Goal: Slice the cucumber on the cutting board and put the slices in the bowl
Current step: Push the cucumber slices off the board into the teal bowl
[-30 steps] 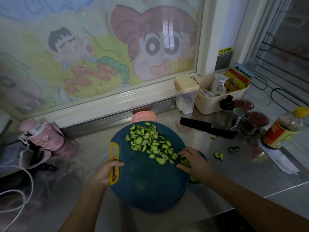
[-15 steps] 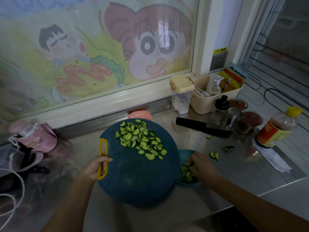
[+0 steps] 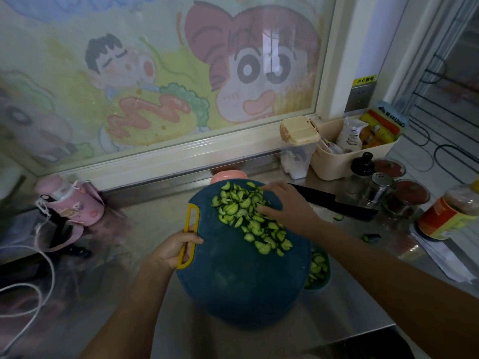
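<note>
- The left grip (image 3: pixel 178 248) is closed around the yellow handle (image 3: pixel 191 216) of the round dark-teal plastic cutting board (image 3: pixel 233 286), with the fingers curled through the slot.
- The right grip (image 3: pixel 287 209) is laid open, fingers stretched and spread, on the far part of the pile of pale-green half-moon cucumber slices (image 3: pixel 250 221); nothing is clasped in it.
- The slices are heaped on the far half of the board, in a band running toward its right edge.
- The small teal bowl (image 3: pixel 324 282) is seen just under the board's right edge and partly covered by it, with some green slices already lying inside.
- The long black knife (image 3: pixel 337 204) is laid flat on the stainless-steel counter (image 3: pixel 350 312), beyond the right grip.
- A few stray cucumber bits (image 3: pixel 370 237) are scattered on the counter to the right of the board.
</note>
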